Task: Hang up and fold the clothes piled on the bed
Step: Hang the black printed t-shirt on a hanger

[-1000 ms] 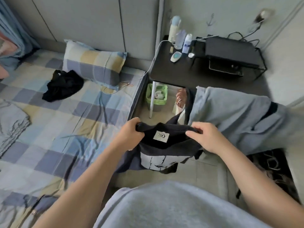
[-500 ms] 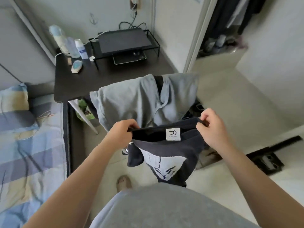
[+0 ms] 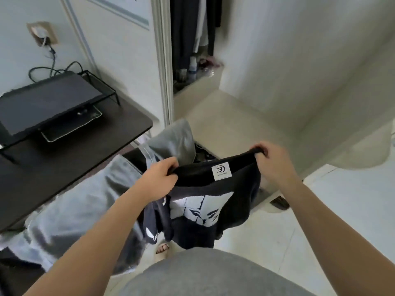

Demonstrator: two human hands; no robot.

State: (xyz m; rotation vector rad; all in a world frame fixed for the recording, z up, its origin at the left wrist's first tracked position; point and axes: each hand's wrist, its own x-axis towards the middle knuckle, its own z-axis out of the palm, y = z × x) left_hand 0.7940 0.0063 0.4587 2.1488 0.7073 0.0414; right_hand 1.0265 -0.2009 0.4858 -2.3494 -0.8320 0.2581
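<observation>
Head view, contents as seen. Item 1: black T-shirt [image 3: 215,201] with a white face print on the front and a white label [image 3: 221,171] sewn inside the neckline. It is held up in the air before the person's grey top [image 3: 203,274], its body hanging free over the pale tiled floor [image 3: 342,210]. Item 2: left hand [image 3: 159,178], fingers curled tight round the left end of the collar edge. Item 3: right hand [image 3: 271,161], fingers and thumb pinching the right end of the same edge, a little higher than the left, with the cloth between them drawn taut. Item 4: grey garment [image 3: 85,199], draped over a dark chair back [image 3: 136,159] just behind and left of the T-shirt. Item 5: dark desk [image 3: 74,163] at left, bearing a black wire stand [image 3: 102,82] with a flat dark screen [image 3: 49,103] on top and a smaller flat device [image 3: 70,129] beneath. Item 6: wall socket [image 3: 41,35] above the desk, plugged, with black cables trailing down. Item 7: open closet [image 3: 192,39] ahead, dark and pale clothes hanging inside. Item 8: sandalled foot [image 3: 163,249] on the floor below the T-shirt.
</observation>
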